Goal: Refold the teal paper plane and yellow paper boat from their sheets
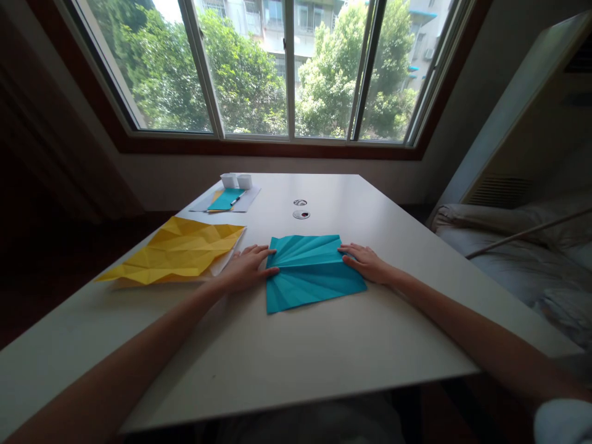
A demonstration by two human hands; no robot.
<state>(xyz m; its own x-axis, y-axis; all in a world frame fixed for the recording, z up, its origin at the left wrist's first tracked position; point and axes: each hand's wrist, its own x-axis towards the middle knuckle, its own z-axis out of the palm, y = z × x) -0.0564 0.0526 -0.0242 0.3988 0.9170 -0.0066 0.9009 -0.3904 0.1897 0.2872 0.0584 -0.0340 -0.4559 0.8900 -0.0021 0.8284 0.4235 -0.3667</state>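
Observation:
A teal sheet of paper (309, 271) lies on the white table in front of me, with crease lines fanning out from its left side and a fold ridge running across its middle. My left hand (247, 266) rests at its left edge, thumb and fingertips spread on the paper. At the opposite edge, my right hand (365, 260) touches the sheet with its fingers stretched out. Both hands look open, laid on the paper rather than closed around it. Left of my left hand is a large creased yellow sheet (180, 250), with white paper partly showing under it.
Farther back on the white table (296, 357) are two small white containers (237, 181), smaller teal paper (226, 199) and a pen (238, 198). Two round fittings (301, 214) sit in the tabletop. A covered sofa (490, 246) stands to the right; a window (287, 74) is ahead.

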